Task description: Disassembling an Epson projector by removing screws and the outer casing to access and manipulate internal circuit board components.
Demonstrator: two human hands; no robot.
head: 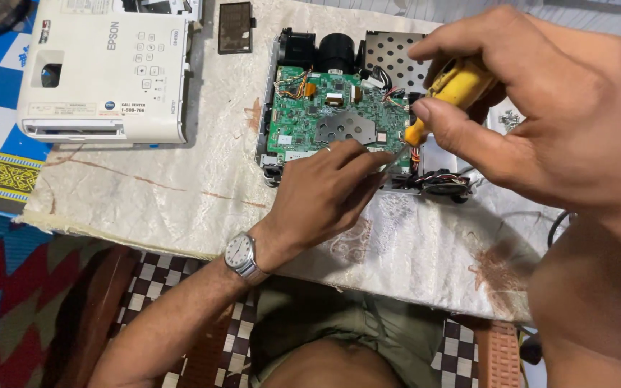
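Observation:
An opened projector lies on the white cloth, its green circuit board exposed with a black lens housing behind it. My right hand grips a yellow-handled screwdriver, whose tip points down at the board's right front edge. My left hand, with a wristwatch on the wrist, rests at the projector's front edge, its fingertips pinched around the screwdriver's metal shaft near the tip.
A white projector top cover lies at the back left. A small dark panel sits behind the open unit. The cloth-covered table ends near my lap; patterned fabric hangs at the left. Wires trail at the unit's right.

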